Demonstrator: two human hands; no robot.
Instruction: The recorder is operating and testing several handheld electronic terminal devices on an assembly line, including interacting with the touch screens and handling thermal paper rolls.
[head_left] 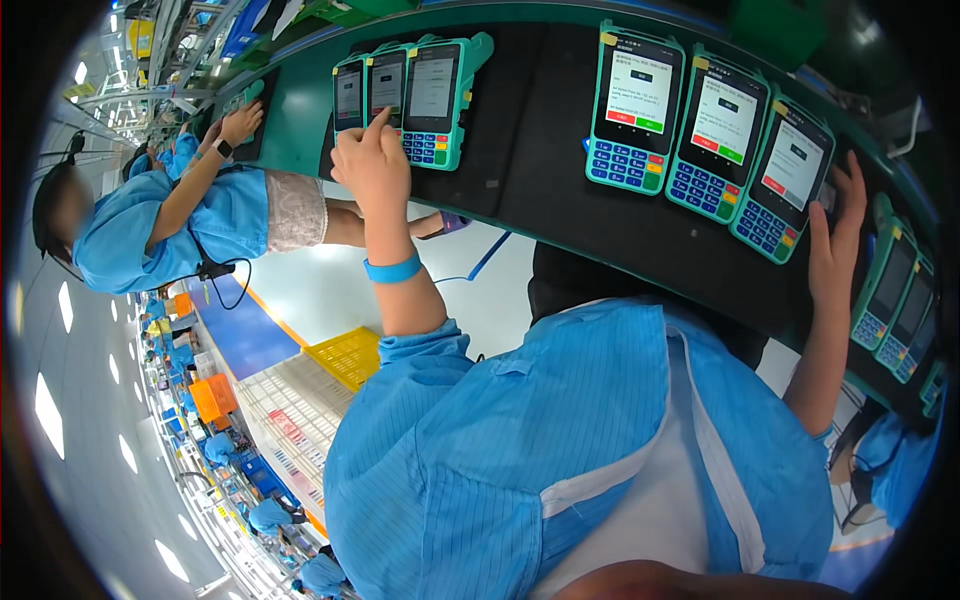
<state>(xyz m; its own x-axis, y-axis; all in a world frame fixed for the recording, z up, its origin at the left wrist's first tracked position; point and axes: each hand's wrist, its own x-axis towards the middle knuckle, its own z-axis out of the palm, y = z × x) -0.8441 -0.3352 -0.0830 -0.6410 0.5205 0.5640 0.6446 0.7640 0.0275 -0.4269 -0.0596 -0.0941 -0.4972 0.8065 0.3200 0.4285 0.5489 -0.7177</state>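
Pressing a screen | left hand, fingers curled with index out, tip on the middle terminal of three standing upright on the desk | right hand, fingers spread open, rests just beside the rightmost terminal of a second trio, long axes running away from the person.

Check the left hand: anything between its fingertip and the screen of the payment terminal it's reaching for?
Nothing visible. The left hand has its index fingertip right at the screen of the middle terminal in the left group of three. The right hand rests at the edge of the far-right terminal, well clear.
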